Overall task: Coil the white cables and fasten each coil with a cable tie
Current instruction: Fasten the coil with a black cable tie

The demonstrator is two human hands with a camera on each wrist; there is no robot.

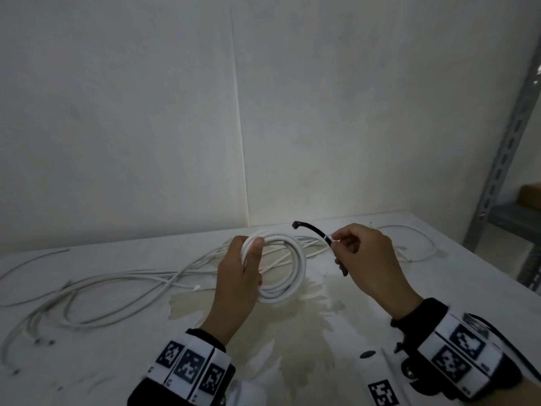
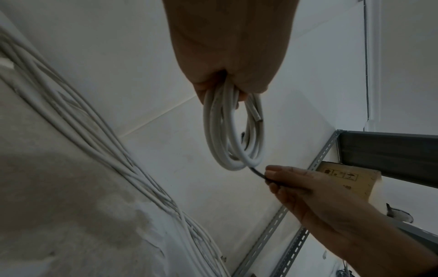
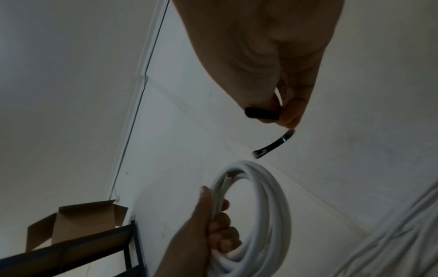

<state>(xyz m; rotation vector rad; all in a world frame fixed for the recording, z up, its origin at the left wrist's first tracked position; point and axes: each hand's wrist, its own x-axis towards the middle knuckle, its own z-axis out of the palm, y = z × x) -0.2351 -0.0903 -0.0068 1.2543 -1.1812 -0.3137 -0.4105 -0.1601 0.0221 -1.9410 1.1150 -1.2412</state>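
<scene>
My left hand (image 1: 247,263) grips a coil of white cable (image 1: 289,268) above the table, thumb pressed over its left side; the coil hangs below the fingers in the left wrist view (image 2: 233,135) and shows at bottom centre of the right wrist view (image 3: 258,215). My right hand (image 1: 351,244) pinches a black cable tie (image 1: 314,230) just right of the coil. The tie's free end curves up and to the left, its other end pokes out below the fingers. The tie (image 3: 272,146) does not touch the coil.
Several loose white cables (image 1: 117,285) sprawl across the white table (image 1: 307,332) to the left and behind the hands. A grey metal shelf post (image 1: 503,159) with a cardboard box (image 1: 530,197) stands at the right. A white wall rises behind the table.
</scene>
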